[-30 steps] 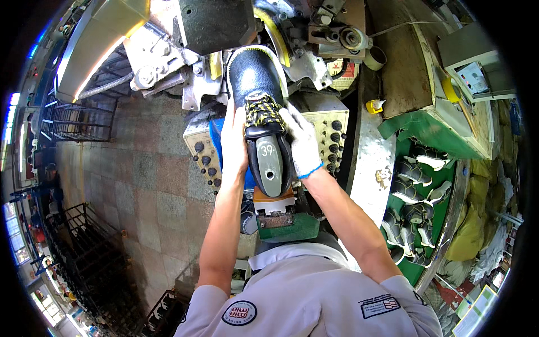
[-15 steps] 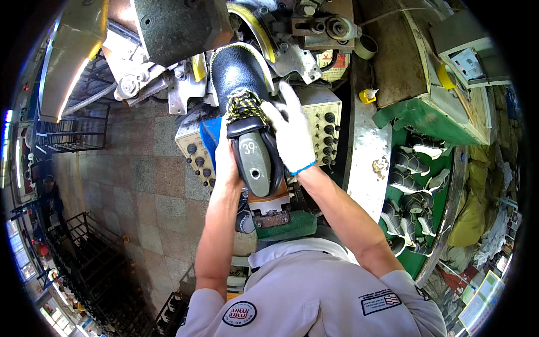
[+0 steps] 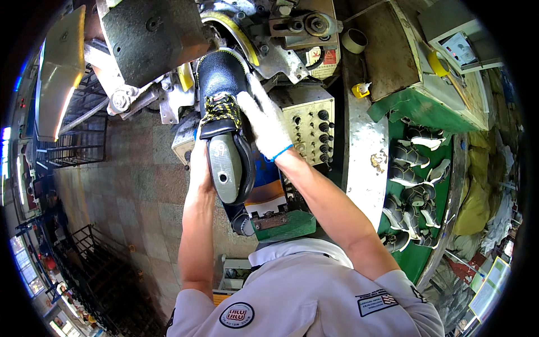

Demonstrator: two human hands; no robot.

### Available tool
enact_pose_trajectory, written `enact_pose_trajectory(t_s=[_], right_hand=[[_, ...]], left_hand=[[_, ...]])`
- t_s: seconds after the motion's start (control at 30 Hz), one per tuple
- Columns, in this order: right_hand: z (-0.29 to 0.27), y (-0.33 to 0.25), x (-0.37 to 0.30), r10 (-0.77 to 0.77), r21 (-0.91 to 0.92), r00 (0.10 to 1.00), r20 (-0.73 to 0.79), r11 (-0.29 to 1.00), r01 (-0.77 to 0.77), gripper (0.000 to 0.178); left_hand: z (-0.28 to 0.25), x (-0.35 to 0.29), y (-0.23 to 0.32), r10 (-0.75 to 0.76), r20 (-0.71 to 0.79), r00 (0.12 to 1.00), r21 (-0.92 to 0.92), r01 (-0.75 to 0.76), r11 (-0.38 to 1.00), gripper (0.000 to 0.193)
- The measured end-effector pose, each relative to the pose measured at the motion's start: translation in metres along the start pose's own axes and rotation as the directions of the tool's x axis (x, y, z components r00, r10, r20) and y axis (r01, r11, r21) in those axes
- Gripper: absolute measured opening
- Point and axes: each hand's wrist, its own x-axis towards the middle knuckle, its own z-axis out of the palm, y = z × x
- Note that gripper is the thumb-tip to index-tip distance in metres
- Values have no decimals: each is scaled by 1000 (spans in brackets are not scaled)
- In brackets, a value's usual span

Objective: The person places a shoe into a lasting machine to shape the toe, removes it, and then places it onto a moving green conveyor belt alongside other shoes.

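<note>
A black leather shoe (image 3: pixel 223 73) with yellow-and-black laces sits on a grey last (image 3: pixel 224 168), toe pointing away from me into the machine (image 3: pixel 236 33). My left hand (image 3: pixel 200 160) is closed round the left side of the shoe near the heel; its fingers are mostly hidden behind the shoe. In a white knitted glove with a blue cuff, my right hand (image 3: pixel 265 118) holds the right side, thumb by the laces and fingers stretched forward along the edge. Close by the toe is a curved yellow-edged part (image 3: pixel 238 32) of the machine.
Below the shoe stands a control box (image 3: pixel 307 126) with several black knobs. A dark metal block (image 3: pixel 151 36) juts out at upper left. To my right, several shoes (image 3: pixel 412 196) lie on a green surface beside a metal ledge (image 3: pixel 365 151). Dark racks (image 3: pixel 95 264) stand on the left.
Both hands and the heel end of the shoe have swung left, while the toe stays at the machine. The right hand has shifted left with the shoe. The view itself has shifted slightly.
</note>
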Motion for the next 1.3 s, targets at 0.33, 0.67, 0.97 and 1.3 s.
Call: enact_pose_trajectory(t_s=[0.33, 0.67, 0.97, 1.3], right_hand=[[-22, -4, -24, 48, -53, 999, -14, 997, -48, 64], [-15, -10, -36, 417, 313, 908, 43, 857, -409, 52], [-7, 35, -42, 339, 389, 941, 17, 865, -318, 50], [-17, 14, -42, 143, 178, 989, -41, 975, -134, 48]], left_hand=[[42, -1, -27, 171, -62, 983, 13, -170, 985, 52], [44, -3, -23, 164, -150, 975, 147, -142, 979, 61], [-3, 34, -59, 414, 215, 885, 196, -454, 869, 51], [9, 32, -55, 398, 257, 881, 19, -417, 909, 57]])
